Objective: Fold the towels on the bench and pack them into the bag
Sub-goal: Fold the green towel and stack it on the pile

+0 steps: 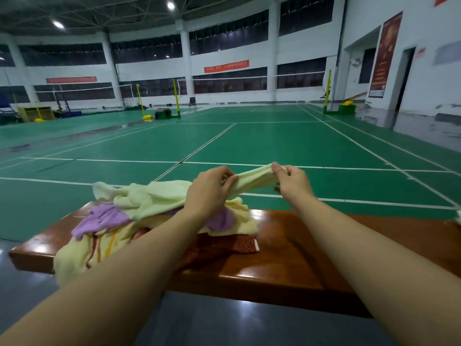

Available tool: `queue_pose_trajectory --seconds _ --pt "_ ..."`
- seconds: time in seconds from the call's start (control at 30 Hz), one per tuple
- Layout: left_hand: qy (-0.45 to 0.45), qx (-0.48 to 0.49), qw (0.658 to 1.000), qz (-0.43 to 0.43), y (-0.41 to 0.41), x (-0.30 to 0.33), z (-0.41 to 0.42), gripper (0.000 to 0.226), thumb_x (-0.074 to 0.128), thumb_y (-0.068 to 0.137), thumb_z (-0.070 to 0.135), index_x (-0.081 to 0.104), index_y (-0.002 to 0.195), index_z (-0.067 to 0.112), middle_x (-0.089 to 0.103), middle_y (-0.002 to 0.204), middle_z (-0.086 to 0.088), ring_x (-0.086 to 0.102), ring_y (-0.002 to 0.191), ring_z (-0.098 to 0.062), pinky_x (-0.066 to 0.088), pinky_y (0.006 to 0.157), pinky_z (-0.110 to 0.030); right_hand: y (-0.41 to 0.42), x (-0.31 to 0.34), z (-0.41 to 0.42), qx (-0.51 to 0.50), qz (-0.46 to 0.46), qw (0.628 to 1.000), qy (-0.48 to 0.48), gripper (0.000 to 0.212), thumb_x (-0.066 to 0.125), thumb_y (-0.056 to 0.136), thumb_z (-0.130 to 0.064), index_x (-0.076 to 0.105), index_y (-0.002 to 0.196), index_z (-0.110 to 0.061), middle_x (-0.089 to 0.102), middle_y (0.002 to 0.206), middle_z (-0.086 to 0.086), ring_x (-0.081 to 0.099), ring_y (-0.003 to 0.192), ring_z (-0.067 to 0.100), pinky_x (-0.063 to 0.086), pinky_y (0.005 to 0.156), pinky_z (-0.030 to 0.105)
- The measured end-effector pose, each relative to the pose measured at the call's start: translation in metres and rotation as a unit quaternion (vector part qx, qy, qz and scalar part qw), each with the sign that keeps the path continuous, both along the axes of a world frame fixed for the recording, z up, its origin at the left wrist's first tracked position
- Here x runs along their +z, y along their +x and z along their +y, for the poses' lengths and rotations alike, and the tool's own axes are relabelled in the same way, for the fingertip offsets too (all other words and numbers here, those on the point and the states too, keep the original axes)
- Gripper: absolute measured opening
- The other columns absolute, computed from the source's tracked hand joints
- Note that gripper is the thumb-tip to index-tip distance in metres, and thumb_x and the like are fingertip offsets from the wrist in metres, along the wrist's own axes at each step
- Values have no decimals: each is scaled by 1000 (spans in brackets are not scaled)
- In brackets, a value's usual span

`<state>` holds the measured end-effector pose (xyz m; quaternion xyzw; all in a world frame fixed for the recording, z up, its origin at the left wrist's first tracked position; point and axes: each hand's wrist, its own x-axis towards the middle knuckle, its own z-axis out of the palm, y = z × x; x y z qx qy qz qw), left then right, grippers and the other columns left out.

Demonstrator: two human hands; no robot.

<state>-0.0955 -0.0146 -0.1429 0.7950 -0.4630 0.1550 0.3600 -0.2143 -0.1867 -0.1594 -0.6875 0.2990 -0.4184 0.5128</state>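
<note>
Towels in a loose heap on the left half of the wooden counter [287, 258]. Head view: both arms reach out over it. The left hand [209, 189] pinches the pale green towel [159, 196], fingers curled on the cloth. The right hand [291, 179] grips the same towel's end just beside it, lifting a short stretch taut between the two. Under it lie a purple towel [104, 218], a yellow striped towel [82, 253] drooping over the front edge, and a dark red towel [239, 245]. Green court floor [274, 146] beyond.
</note>
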Motion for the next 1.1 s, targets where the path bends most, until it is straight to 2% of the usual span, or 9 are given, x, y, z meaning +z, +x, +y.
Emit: queue_pose_trajectory --seconds 0.2,0.33,0.4,0.53,0.63,0.73,0.83,0.97,1.1 --pt "101 -166 972 132 -102 -2 -79 29 53 102 43 68 88 22 67 86 -1 62 86 -26 47 70 -33 -102 0 -54 -117 -73 984 116 30 48 105 -41 55 95 -14 61 105 14 63 93 30 61 75 54" --pt "225 -334 853 332 -159 -26 -96 22 54 104 26 69 97 11 69 92 -10 64 73 -20 56 56 -29 -185 -20 -85 -244 108 963 29 38 38 107 -38 61 113 -8 62 115 16 55 98 31 45 86 36" --pt "172 -315 875 325 -166 -34 -107 22 55 103 25 71 100 10 74 98 -8 66 72 -18 61 61 -34 -223 -30 -97 -253 200 947 14 46 37 107 -38 62 123 -3 61 128 21 56 110 34 39 87 35" --pt "123 -156 968 154 -146 -46 -124 18 57 101 30 71 104 19 72 100 6 67 92 -17 55 84 -35 -268 -45 -111 -202 336 920 21 69 38 101 -61 69 121 -3 60 136 21 55 125 35 39 103 36" --pt "165 -101 967 166 -130 -58 -125 37 64 96 39 62 124 17 67 121 0 62 109 -21 49 92 -33 -276 -46 -111 -164 409 897 -22 73 37 98 -67 74 108 -5 62 133 22 56 125 33 37 100 33" --pt "211 -82 959 172 -121 -67 -128 61 69 89 53 56 134 15 64 126 -3 60 115 -24 48 95 -34 -277 -45 -113 -145 429 889 -61 65 45 92 -72 69 78 -14 71 109 16 63 105 30 41 84 32" --pt "209 -103 957 174 -118 -71 -136 50 72 88 48 64 127 16 68 122 -1 63 110 -22 51 93 -33 -279 -48 -115 -110 410 903 -68 52 65 82 -70 69 79 -18 72 91 2 65 88 20 48 75 31" --pt "178 -133 960 169 -123 -68 -142 22 74 87 34 70 105 22 69 101 4 65 99 -20 51 81 -30 -284 -53 -120 -71 378 918 -101 29 80 76 -56 76 81 -28 72 101 -9 64 99 12 50 89 34" --pt "103 -136 973 158 -121 -65 -143 11 71 90 38 68 93 28 65 87 6 61 81 -15 41 67 -29 -286 -51 -120 -39 338 934 -108 18 81 80 -46 79 82 -29 74 97 -10 65 96 7 48 86 30"
